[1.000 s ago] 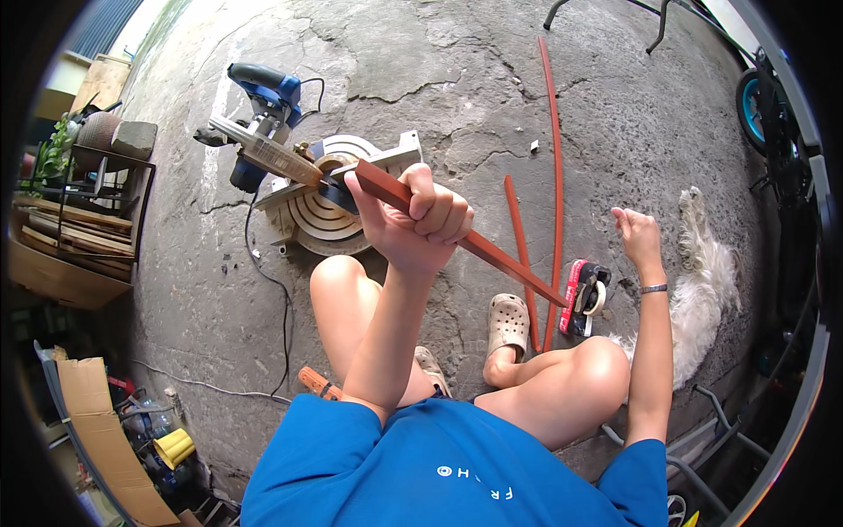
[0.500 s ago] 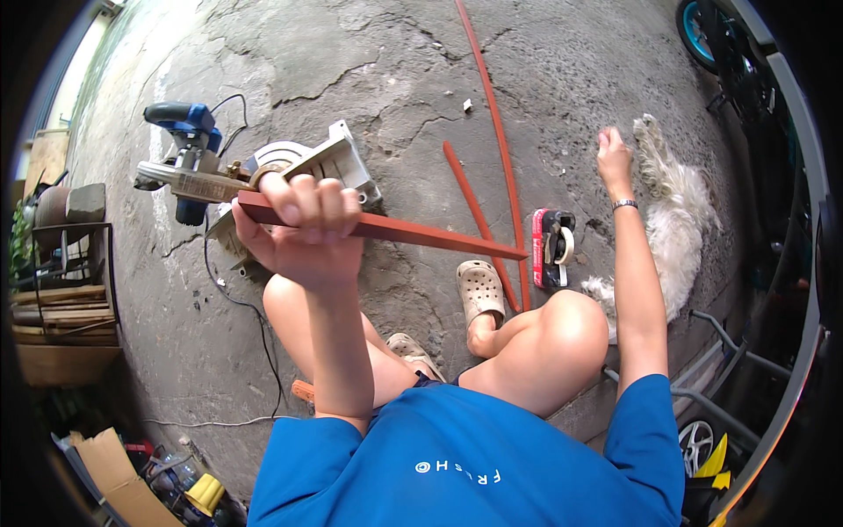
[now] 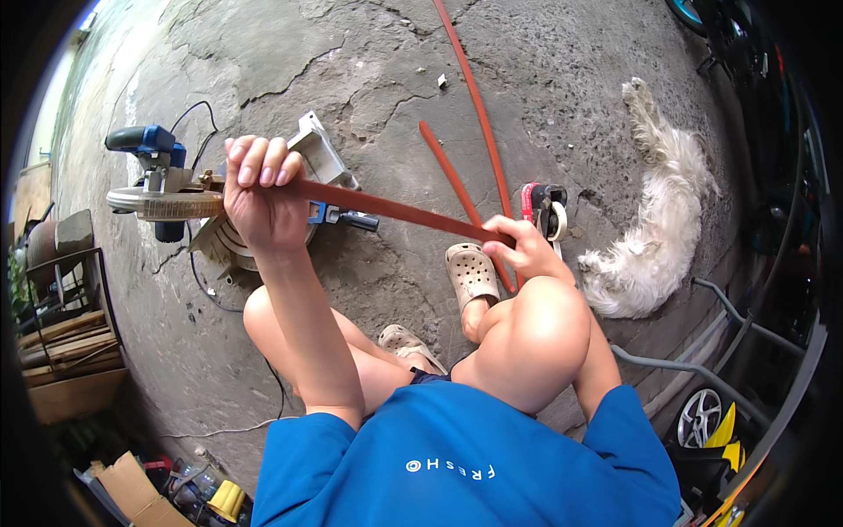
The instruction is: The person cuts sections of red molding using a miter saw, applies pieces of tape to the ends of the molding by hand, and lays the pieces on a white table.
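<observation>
Between my two hands a reddish-brown bar [image 3: 386, 207] slants across in front of my knees. My left hand [image 3: 268, 202] is closed round its left end, beside the blue-handled miter saw [image 3: 162, 202]. Fingers of my right hand [image 3: 527, 249] grip the bar's other end, above my right shoe. Two more reddish-brown bars lie on the concrete: a long bar [image 3: 474, 97] and a shorter bar [image 3: 448, 167], their near ends partly behind my right hand. A black and red tool [image 3: 543, 204] with a pale roll-like part sits just beyond that hand.
A white shaggy dog [image 3: 654, 228] lies on the cracked concrete [image 3: 369, 70] at right. Grey metal tubing [image 3: 694, 356] and a motorbike [image 3: 746, 53] stand along the right side. At left are a rack of wood pieces [image 3: 75, 342], a cardboard box [image 3: 136, 492] and a black cord [image 3: 198, 272].
My right hand has come down from near the dog and taken hold of the bar's right end. My left hand still grips the other end, turned more upright. The view has shifted slightly.
</observation>
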`<state>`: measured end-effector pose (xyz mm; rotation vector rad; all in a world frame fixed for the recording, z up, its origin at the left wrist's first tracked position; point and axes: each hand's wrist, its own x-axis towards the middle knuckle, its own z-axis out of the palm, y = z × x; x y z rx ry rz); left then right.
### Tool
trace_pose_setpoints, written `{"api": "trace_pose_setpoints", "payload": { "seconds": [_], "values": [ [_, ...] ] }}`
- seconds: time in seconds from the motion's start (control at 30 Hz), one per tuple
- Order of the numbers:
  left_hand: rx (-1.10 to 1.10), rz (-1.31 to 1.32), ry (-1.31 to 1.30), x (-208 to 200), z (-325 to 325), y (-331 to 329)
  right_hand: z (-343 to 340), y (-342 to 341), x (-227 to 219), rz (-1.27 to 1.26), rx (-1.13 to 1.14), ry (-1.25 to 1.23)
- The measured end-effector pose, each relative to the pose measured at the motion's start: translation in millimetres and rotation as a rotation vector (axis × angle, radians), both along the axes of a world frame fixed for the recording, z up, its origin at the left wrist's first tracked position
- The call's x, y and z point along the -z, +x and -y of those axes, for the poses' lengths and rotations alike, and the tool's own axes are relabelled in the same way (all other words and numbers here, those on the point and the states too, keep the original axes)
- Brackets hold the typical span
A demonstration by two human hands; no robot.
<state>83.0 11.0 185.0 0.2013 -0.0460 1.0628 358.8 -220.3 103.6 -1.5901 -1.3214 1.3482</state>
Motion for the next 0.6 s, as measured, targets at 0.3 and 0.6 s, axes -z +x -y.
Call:
{"api": "trace_pose_setpoints", "payload": {
  "seconds": [0.3, 0.6],
  "values": [
    [-0.192, -0.646, -0.155, 96, 10, -21, 76, -23, 179, 0.590, 0.559, 0.107],
    [0.082, -1.212, -0.163, 135, 85, -35, 57, -34, 221, 0.823, 0.661, 0.028]
  ]
}}
